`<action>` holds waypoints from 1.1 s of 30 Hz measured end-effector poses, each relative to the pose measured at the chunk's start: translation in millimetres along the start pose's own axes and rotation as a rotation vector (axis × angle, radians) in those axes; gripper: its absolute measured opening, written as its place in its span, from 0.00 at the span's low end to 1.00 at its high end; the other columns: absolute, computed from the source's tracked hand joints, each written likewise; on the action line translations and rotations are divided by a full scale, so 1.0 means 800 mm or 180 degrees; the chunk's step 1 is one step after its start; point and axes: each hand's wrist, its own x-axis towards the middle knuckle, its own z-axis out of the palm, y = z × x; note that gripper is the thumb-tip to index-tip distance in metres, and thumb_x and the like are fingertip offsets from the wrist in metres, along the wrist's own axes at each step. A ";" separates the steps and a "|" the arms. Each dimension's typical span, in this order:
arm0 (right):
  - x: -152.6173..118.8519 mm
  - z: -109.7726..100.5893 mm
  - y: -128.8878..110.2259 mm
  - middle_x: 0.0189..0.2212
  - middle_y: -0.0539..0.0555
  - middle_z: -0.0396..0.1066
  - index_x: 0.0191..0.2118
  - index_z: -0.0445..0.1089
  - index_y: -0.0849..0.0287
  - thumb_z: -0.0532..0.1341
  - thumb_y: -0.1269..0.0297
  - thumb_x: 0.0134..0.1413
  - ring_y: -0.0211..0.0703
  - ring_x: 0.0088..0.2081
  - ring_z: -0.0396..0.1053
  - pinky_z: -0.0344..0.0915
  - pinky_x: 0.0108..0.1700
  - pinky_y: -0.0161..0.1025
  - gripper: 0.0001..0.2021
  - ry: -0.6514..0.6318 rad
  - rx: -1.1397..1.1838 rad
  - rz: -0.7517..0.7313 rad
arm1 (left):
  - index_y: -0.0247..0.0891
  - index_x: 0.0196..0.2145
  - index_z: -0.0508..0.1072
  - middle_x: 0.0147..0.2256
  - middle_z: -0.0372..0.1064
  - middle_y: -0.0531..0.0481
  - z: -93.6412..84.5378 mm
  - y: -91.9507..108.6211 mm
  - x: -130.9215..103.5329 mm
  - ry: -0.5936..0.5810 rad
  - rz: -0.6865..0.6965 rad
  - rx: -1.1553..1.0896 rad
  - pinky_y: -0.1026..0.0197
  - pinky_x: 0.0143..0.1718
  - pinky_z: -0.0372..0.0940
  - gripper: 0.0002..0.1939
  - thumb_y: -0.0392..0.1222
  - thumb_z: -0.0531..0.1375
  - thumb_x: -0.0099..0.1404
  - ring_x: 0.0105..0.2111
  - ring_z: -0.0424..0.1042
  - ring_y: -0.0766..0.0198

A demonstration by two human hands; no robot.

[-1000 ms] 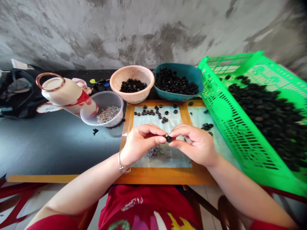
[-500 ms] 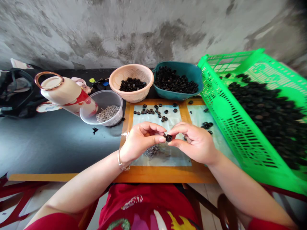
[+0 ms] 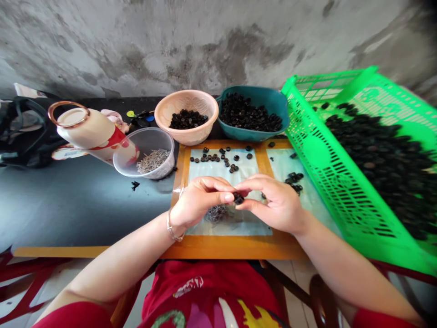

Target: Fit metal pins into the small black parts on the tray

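Above the pale sheet (image 3: 239, 225), my left hand (image 3: 201, 200) and my right hand (image 3: 278, 202) meet fingertip to fingertip. Both pinch a small black part (image 3: 238, 198) between thumb and index finger. Whether it is one piece or two pressed together, I cannot tell. Below my left fingers lies a pile of thin metal pins (image 3: 216, 213). Small black round pieces (image 3: 210, 158) are scattered on the sheet beyond my hands. More black pieces (image 3: 294, 180) lie to the right of my right hand.
A clear bowl of pins (image 3: 119, 159), a peach bowl (image 3: 160, 109) and a teal basin (image 3: 252, 135), both with black pieces, stand behind. A green crate (image 3: 317, 159) heaped with black parts fills the right. A white and red flask (image 3: 88, 134) stands at left.
My right hand has shifted slightly left, closer against my left fingertips. The black part has moved slightly left and turned between the fingers.
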 end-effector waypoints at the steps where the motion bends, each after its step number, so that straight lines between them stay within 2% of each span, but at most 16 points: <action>1: 0.001 0.000 0.000 0.36 0.53 0.76 0.50 0.69 0.58 0.66 0.64 0.58 0.39 0.36 0.72 0.70 0.41 0.37 0.15 -0.0031 -0.0029 -0.0054 | 0.39 0.31 0.82 0.31 0.76 0.49 0.000 0.000 0.000 -0.0032 -0.0004 -0.0019 0.59 0.42 0.69 0.04 0.36 0.70 0.55 0.33 0.75 0.64; 3: 0.003 0.000 0.001 0.37 0.54 0.76 0.54 0.67 0.59 0.65 0.63 0.60 0.40 0.36 0.71 0.69 0.42 0.38 0.18 -0.0094 -0.0097 -0.0227 | 0.40 0.31 0.82 0.32 0.76 0.50 0.000 -0.001 -0.001 -0.0071 -0.0022 -0.0069 0.60 0.43 0.69 0.04 0.35 0.71 0.54 0.34 0.75 0.65; 7: 0.005 -0.001 0.004 0.34 0.54 0.75 0.58 0.66 0.58 0.62 0.64 0.62 0.41 0.36 0.71 0.68 0.41 0.41 0.20 -0.0200 -0.0164 -0.0518 | 0.39 0.29 0.82 0.30 0.75 0.51 -0.001 -0.002 0.000 -0.0042 -0.0136 -0.0139 0.64 0.36 0.68 0.04 0.37 0.71 0.53 0.29 0.73 0.68; 13: 0.006 -0.001 0.006 0.30 0.52 0.73 0.60 0.66 0.55 0.61 0.63 0.64 0.41 0.34 0.70 0.67 0.39 0.41 0.20 -0.0249 -0.0320 -0.0564 | 0.34 0.31 0.81 0.26 0.75 0.49 0.001 -0.001 0.001 0.0043 -0.0535 -0.0151 0.64 0.35 0.67 0.12 0.42 0.74 0.49 0.28 0.72 0.67; 20: 0.006 0.000 0.007 0.31 0.54 0.73 0.53 0.72 0.59 0.64 0.64 0.60 0.41 0.34 0.70 0.68 0.39 0.42 0.15 -0.0026 -0.0227 -0.0622 | 0.34 0.29 0.80 0.24 0.76 0.50 0.002 -0.005 0.000 0.0092 -0.0731 -0.0467 0.66 0.33 0.68 0.12 0.41 0.75 0.48 0.25 0.73 0.69; 26: 0.009 -0.001 0.002 0.31 0.53 0.72 0.49 0.73 0.59 0.65 0.65 0.59 0.41 0.34 0.70 0.68 0.38 0.43 0.12 0.0003 0.0009 -0.0572 | 0.34 0.29 0.81 0.24 0.76 0.48 -0.002 -0.006 0.001 -0.0053 -0.0755 -0.0367 0.65 0.34 0.68 0.11 0.42 0.74 0.49 0.26 0.73 0.68; 33: 0.005 0.002 0.005 0.31 0.53 0.72 0.47 0.73 0.58 0.67 0.65 0.57 0.42 0.35 0.69 0.67 0.40 0.44 0.12 0.0091 0.0086 -0.0550 | 0.34 0.28 0.82 0.24 0.75 0.47 0.001 -0.005 0.002 0.0103 -0.0713 -0.0252 0.65 0.32 0.67 0.12 0.42 0.75 0.46 0.26 0.71 0.67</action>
